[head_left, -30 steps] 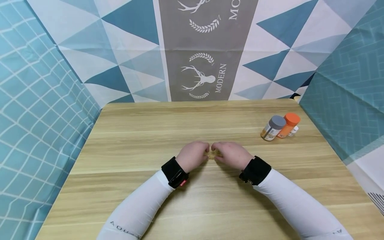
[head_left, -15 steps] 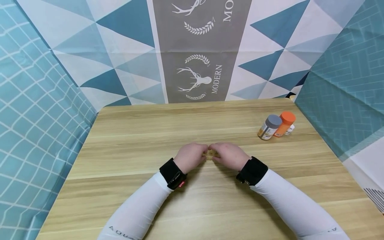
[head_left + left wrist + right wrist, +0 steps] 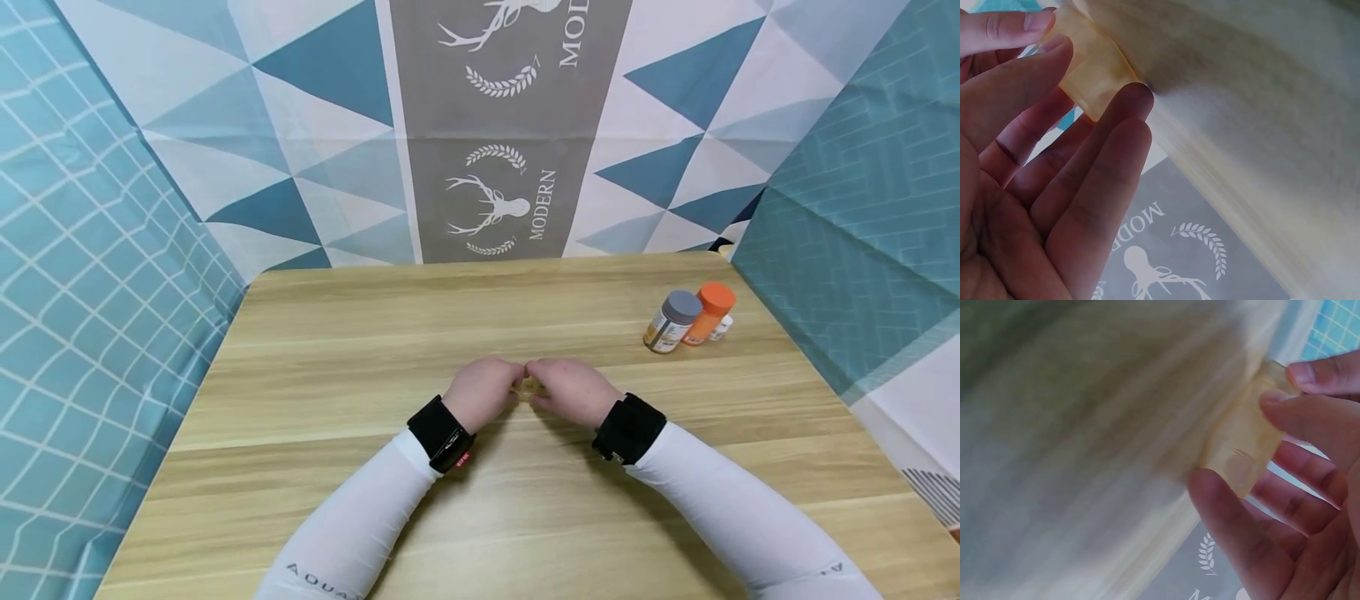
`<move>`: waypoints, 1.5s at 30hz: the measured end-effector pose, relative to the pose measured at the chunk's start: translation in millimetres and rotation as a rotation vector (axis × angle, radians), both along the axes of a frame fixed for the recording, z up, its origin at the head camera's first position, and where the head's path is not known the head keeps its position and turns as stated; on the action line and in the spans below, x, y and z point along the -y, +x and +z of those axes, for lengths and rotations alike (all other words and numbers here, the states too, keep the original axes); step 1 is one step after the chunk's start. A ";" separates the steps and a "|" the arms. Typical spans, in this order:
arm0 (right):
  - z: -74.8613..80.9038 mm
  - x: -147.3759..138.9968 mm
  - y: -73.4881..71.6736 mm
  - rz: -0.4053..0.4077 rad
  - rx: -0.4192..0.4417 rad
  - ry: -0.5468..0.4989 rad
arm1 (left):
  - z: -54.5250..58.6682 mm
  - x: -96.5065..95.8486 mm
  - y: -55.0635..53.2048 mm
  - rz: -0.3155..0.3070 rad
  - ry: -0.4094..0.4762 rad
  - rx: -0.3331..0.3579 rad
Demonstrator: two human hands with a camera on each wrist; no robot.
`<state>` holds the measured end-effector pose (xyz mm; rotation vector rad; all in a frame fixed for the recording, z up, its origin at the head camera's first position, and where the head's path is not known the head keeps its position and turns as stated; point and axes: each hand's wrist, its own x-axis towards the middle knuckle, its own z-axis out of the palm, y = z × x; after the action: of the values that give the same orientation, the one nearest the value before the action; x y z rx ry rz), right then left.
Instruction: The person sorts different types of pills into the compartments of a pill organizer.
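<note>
Both hands meet over the middle of the wooden table, holding a small translucent yellow plastic box (image 3: 529,386) between them. My left hand (image 3: 483,392) pinches its left end with thumb and fingers. At the other end, the right hand (image 3: 576,388) grips it the same way. In the left wrist view, the yellow box (image 3: 1102,72) shows a flat side and a straight edge above the tabletop. The right wrist view shows the box (image 3: 1241,440) with the right thumb pressed on its near side. Fingers cover much of it, and its contents cannot be made out.
At the table's back right stand a grey-capped bottle (image 3: 672,322), an orange bottle (image 3: 708,312) and a small white bottle (image 3: 722,327), close together. Patterned cloth hangs behind the wooden tabletop (image 3: 360,333), and blue cloth (image 3: 97,275) borders its left side.
The head view has shifted slightly. Both hands stay on the yellow box at the same spot, their fingertips now a little closer together. The bottles stand where they were.
</note>
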<state>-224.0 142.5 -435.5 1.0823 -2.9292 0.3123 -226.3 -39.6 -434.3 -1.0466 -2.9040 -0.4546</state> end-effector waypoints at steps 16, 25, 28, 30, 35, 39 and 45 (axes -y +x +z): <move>-1.0 -1.4 -1.8 0.031 -0.008 -0.005 | -1.4 0.7 -0.7 0.009 0.000 -0.017; 1.4 -1.5 -13.1 -0.038 0.059 -0.119 | -1.9 2.2 -1.7 0.018 -0.009 -0.032; 3.0 0.7 -16.9 -0.082 0.089 -0.115 | -1.7 1.0 -1.3 0.020 -0.007 -0.027; 4.4 2.7 -19.2 -0.103 0.102 -0.106 | -0.9 0.3 -0.5 0.022 -0.002 -0.022; 3.7 7.7 -26.4 -0.142 0.110 -0.074 | -0.5 -0.3 0.2 0.024 -0.006 -0.027; -2.3 8.9 -32.4 -0.166 0.129 -0.050 | 0.2 -0.7 0.4 0.023 -0.010 -0.023; -6.9 10.9 -39.0 -0.210 0.216 -0.073 | -1.0 -0.8 -1.6 0.017 -0.023 -0.020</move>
<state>-263.0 131.6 -442.4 0.7679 -3.1539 0.5590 -227.8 -38.8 -435.3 -1.0216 -2.9051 -0.4085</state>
